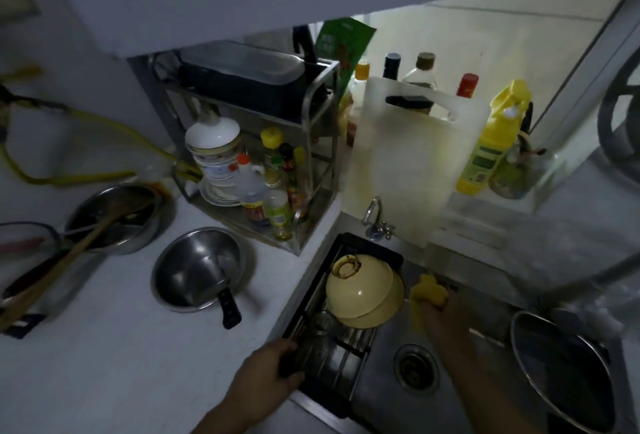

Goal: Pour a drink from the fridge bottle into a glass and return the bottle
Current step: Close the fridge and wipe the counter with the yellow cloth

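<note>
The glass [320, 324] lies in the black drying rack [377, 251] set over the left side of the sink [388, 395], just in front of the stacked yellow bowls [363, 290] and beside a bundle of chopsticks [299, 331]. It is clear and hard to make out in the dim light; whether it lies on its side or stands mouth down I cannot tell. The fridge bottle is not in view. The left hand [266, 374] rests on the near corner of the rack, fingers [289, 347] curled over its edge and touching the chopsticks, just short of the glass. The right hand [441, 316] is over the sink basin, fingers closed around a yellow sponge [427, 290]. Judging by its look, the glass will be light, rigid and breakable, and probably wet and slick from the rack. The safest hold would be around its wall, fingers wrapped well round, lifting it clear of the bowls before it goes to the desk [121, 347].
</note>
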